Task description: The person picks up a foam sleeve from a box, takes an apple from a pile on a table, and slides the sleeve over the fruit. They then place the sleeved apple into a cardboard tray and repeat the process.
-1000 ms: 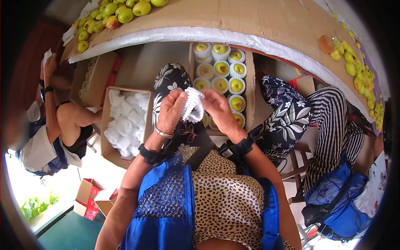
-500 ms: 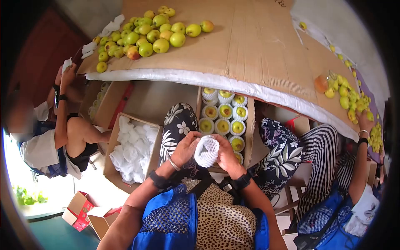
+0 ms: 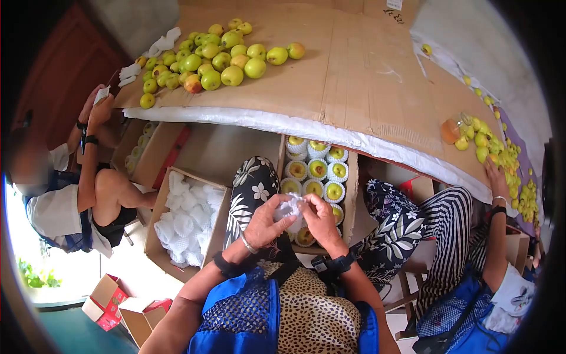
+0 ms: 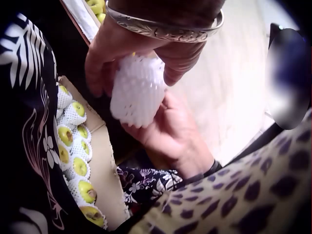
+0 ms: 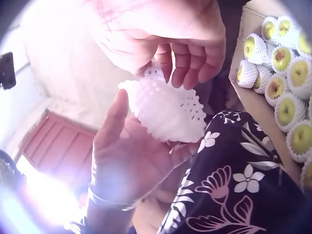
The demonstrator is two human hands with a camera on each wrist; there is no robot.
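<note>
Carton of nets: it stands left of the middle in the head view, with white foam sleeves heaped inside.
Loose apples: they lie at the upper left, on the cardboard.
Left hand: near the middle of the frame, its thumb and fingers hold the foam net; this grip should be soft, so the mesh is not crushed.
Place of net: in the middle, between my two hands; I cannot tell if something is inside.
Right hand: just to the right, pinching the net's edge; I think it is better to spread this edge evenly, because one pulled strand may tear.
Wrapped apples: right of the middle, their tops uncovered, a useful model.
</note>
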